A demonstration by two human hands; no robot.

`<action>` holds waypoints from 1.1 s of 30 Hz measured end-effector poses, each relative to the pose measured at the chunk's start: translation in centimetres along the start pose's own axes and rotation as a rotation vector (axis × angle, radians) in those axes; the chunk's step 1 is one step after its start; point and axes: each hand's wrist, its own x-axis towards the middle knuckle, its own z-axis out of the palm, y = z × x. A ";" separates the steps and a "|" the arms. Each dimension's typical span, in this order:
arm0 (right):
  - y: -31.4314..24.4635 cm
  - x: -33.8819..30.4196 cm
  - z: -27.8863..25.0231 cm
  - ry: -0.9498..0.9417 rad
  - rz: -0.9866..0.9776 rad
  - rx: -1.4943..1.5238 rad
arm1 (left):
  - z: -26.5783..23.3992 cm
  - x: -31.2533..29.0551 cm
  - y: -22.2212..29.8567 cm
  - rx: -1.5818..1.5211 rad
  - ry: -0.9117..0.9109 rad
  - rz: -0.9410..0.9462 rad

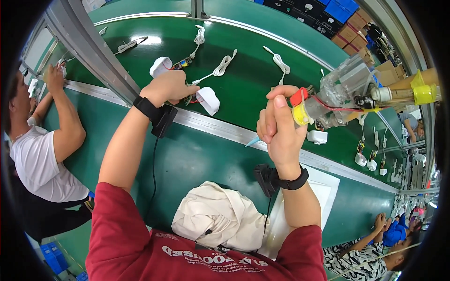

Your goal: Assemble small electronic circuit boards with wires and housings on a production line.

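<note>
My left hand (169, 87) is over the green conveyor belt, its fingers closed at a small circuit board (190, 99) that they partly cover. Red wires join that board to a white plastic housing (208, 101) beside it, and a coiled white cable (221, 67) runs away from it. My right hand (281, 122) is wrapped around a syringe-like dispenser (302, 114) with yellow tape and a clear barrel. Its blue tapered tip (252, 141) points down-left, over the metal rail and apart from the board.
Further white housings (161, 66) (318, 136) with cables lie along the belt. A metal post (89, 44) rises at left. A cream cloth bundle (218, 215) lies near me, by a white tray (323, 185). Co-workers sit at left (44, 140) and lower right.
</note>
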 end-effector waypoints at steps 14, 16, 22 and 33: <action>-1.5 1.0 1.5 0.078 0.040 -0.044 | 0.8 -2.6 -4.4 -1.505 -0.484 0.630; -1.7 0.8 1.4 0.078 0.028 -0.047 | 1.6 -2.6 -4.5 -1.545 -0.572 0.690; -1.9 -0.1 1.9 0.098 0.003 -0.048 | 9.5 -3.8 0.2 -1.314 -0.780 0.644; 1.0 0.2 2.7 0.083 -0.020 -0.065 | 14.6 -3.6 1.4 -1.285 -0.727 0.892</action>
